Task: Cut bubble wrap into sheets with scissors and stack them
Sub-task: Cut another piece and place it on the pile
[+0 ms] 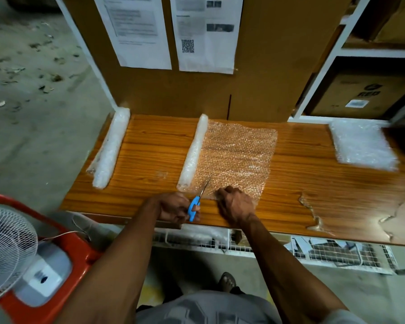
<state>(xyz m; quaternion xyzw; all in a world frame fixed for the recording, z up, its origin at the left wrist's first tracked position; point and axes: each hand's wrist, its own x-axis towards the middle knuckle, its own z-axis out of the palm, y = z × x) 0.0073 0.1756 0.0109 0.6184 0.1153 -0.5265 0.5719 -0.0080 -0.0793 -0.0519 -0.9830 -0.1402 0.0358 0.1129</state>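
A: He's starting the cut now. Left hand (173, 208) is curled thru the blue-handled steel scissors (198, 197), blades only a little apart, tips on the near edge of the clear unrolled bubble wrap sheet (239, 150), centre of frame.

B: And the other grip?

A: Right hand (237, 204) has fingers bunched, pinching the sheet's near edge just right of the blades. Imo he should keep that edge taut and flat on the orange wood-grain counter (150, 146), and run the blades straight up alongside the still-rolled white part of the bubble wrap (193, 153), long strokes, no snipping, else the edge goes ragged.

B: Stack goes where?

A: White pile of cut bubble wrap sheets (362, 146), right side of frame, well apart. A second white bubble wrap roll (109, 148) lies at the left end of the counter.

B: Any writing?

A: Brown cardboard box (362, 97) on the shelf, upper right, reads "RED" w/ a small white label, too small to read. White printed papers (136, 31) pinned up top, one w/ a QR code, text blurred.
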